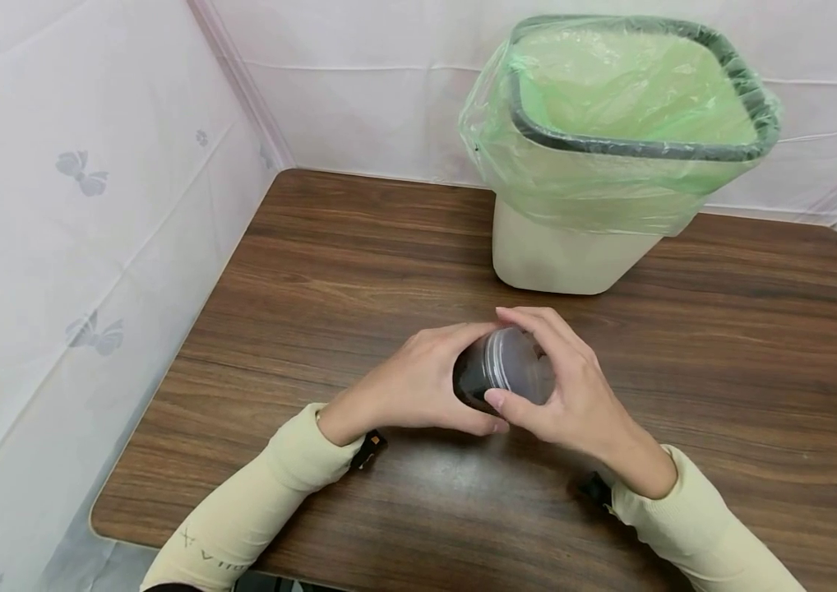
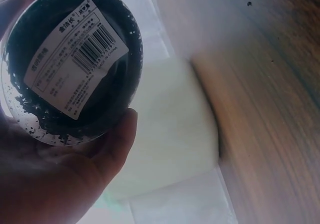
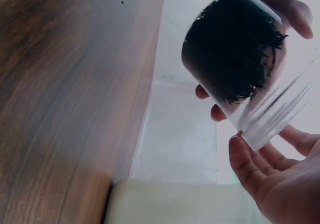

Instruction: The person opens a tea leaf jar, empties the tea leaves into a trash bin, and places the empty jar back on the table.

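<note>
Over the table, a clear plastic jar [image 1: 472, 376] with dark, flaky contents [image 3: 230, 46] is held tilted between both hands. Its clear lid end [image 1: 525, 360] points to the right. The left hand [image 1: 429, 380] grips the jar's body, thumb and fingers curled round its sides. Around the lid end curl the thumb and fingers of the right hand [image 1: 574, 390]. A white label [image 2: 77, 58] with a barcode covers part of the jar's base in the left wrist view. The lid [image 3: 275, 119] has ridged lines and appears in place on the jar.
A pale bin [image 1: 559, 259] stands at the back of the brown wooden table [image 1: 359, 238], beyond the hands. A green bag [image 1: 589, 197] lines it and folds over its dark rim [image 1: 633, 148]. White patterned sheeting [image 1: 93, 238] hangs at the left and back.
</note>
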`<action>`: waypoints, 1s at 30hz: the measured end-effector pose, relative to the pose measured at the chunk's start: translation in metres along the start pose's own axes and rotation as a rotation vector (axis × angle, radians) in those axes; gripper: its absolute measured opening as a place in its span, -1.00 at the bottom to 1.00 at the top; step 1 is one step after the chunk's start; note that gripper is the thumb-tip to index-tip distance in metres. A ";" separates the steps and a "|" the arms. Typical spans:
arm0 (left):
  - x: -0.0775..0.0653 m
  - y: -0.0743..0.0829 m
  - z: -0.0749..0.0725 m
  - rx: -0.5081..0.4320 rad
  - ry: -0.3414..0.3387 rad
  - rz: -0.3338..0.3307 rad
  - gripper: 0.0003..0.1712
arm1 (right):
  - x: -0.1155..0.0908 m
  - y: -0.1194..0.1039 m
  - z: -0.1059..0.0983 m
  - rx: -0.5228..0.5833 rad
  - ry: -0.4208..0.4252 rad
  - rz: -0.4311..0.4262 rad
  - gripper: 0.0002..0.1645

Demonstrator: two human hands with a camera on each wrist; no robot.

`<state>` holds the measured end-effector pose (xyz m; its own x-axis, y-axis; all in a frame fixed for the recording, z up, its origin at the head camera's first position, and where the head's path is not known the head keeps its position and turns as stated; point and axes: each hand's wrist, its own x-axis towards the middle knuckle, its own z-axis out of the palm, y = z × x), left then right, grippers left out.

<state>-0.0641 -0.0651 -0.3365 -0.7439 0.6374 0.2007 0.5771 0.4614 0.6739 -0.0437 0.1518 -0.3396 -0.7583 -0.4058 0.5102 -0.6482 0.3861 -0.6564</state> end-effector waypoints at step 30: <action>-0.003 0.002 0.003 0.213 0.054 0.110 0.12 | 0.005 -0.005 -0.001 -0.192 -0.107 0.330 -0.51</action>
<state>-0.0598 -0.0639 -0.3378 -0.6860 0.6599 0.3065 0.7097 0.5143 0.4814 -0.0445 0.1485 -0.3331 -0.9231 -0.3140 0.2222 -0.3799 0.6540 -0.6542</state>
